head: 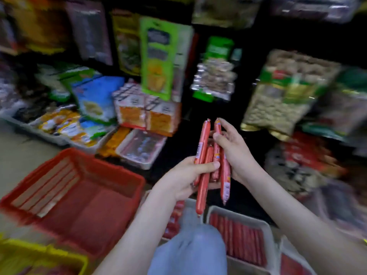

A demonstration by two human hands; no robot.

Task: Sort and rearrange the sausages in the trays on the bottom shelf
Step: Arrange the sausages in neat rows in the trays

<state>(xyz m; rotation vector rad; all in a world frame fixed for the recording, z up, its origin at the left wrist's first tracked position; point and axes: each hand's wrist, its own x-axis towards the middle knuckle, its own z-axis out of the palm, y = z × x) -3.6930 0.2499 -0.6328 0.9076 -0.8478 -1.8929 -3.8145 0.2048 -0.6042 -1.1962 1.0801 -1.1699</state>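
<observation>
The left hand (184, 175) gripped a bunch of red sausages (204, 143), its thumb laid across them. The right hand (236, 153) curled round the same bunch from the other side, fingertips near one sausage's top end. Below the hands sat a white tray (267, 233) packed with more sausages, beside a knee in jeans (190, 249). A red basket (95, 211) stood to the left.
</observation>
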